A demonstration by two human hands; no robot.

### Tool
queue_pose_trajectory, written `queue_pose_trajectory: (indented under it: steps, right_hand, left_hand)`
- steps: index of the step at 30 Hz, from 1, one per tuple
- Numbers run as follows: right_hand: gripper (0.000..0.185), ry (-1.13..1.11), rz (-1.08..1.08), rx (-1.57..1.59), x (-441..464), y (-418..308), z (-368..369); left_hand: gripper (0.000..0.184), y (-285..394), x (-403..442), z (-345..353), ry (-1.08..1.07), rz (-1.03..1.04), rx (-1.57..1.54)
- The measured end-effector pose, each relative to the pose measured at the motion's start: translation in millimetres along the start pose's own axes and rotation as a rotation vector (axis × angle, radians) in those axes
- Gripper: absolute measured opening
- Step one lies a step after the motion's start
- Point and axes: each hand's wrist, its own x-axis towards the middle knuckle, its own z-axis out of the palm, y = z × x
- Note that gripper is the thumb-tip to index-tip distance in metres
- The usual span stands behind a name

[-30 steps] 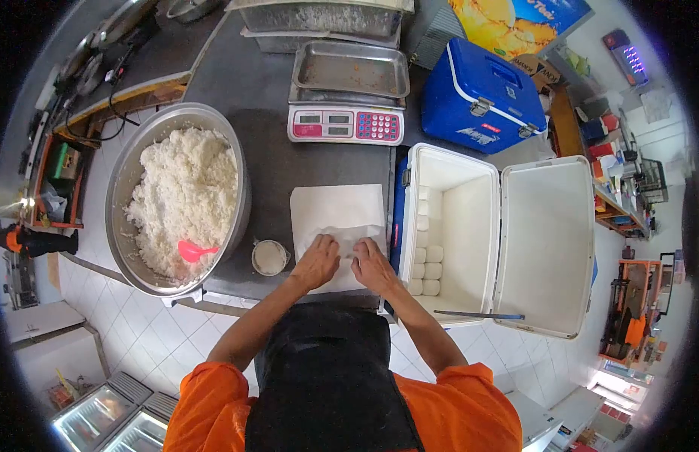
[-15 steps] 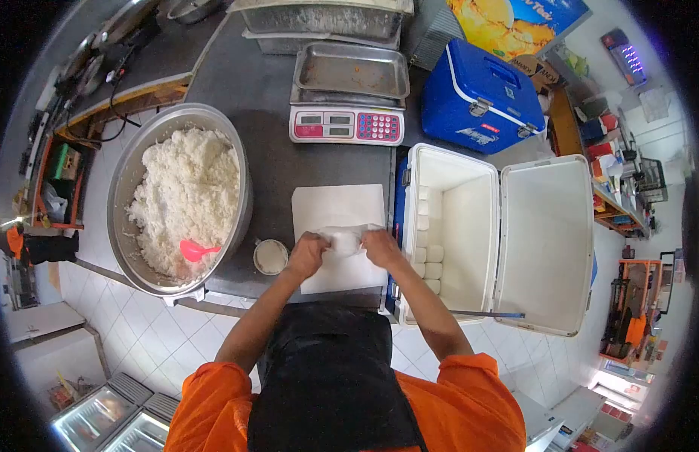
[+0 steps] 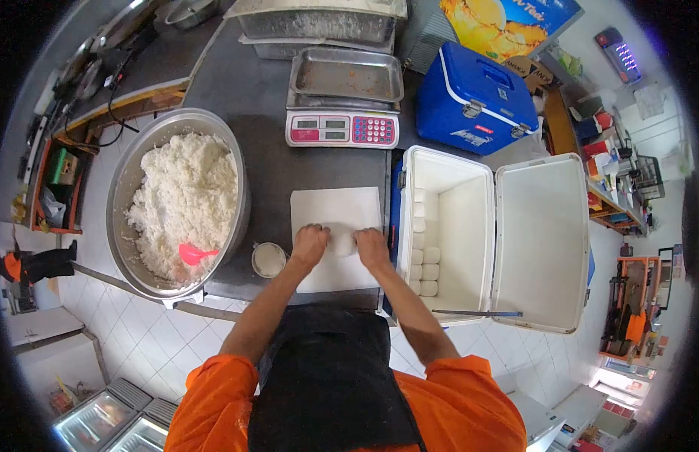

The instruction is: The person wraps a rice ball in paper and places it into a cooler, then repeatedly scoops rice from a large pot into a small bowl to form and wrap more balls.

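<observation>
A white wrapped bundle (image 3: 343,242) lies on a stack of white paper (image 3: 327,205), between my two hands. My left hand (image 3: 311,245) is closed at the bundle's left end, and my right hand (image 3: 370,246) is closed at its right end; both seem to pinch the wrapping. Left of the paper is a small cup of white contents (image 3: 269,260). A large metal pot (image 3: 245,196) holds a heap of white rice (image 3: 185,196) with a pink scoop (image 3: 193,254) in it. To the right, an open cooler (image 3: 470,226) contains several white bundles (image 3: 428,272).
A scale (image 3: 342,129) carries a metal tray (image 3: 348,75) behind the paper. A closed blue cooler (image 3: 477,98) stands at the back right. The open cooler's lid (image 3: 541,241) extends right. Another person (image 3: 44,264) is at the far left.
The paper under my hands has been gathered into a compact white bundle. My hands have gone from fingers on the sheet to closed at the bundle's two ends.
</observation>
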Motion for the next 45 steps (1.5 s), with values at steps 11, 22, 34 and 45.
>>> queue_pose_trajectory:
  steps: [11, 22, 34, 45]
  right_hand:
    - [0.083, 0.524, 0.108, 0.509, -39, -58, 94]
    - [0.070, 0.420, 0.418, 1.013, -26, -83, 43]
    - [0.060, 0.552, 0.029, 0.470, -135, -96, -60]
    - [0.058, 0.088, 0.140, 0.554, -146, 103, -161]
  left_hand:
    - [0.064, 19, -61, 50, 0.243, -0.065, -0.336]
    - [0.066, 27, -64, 34, 0.135, -0.269, -0.710]
    - [0.048, 122, -30, -96, -0.158, -0.636, -1.664]
    - [0.040, 218, 27, -2, 0.145, -0.398, -1.211]
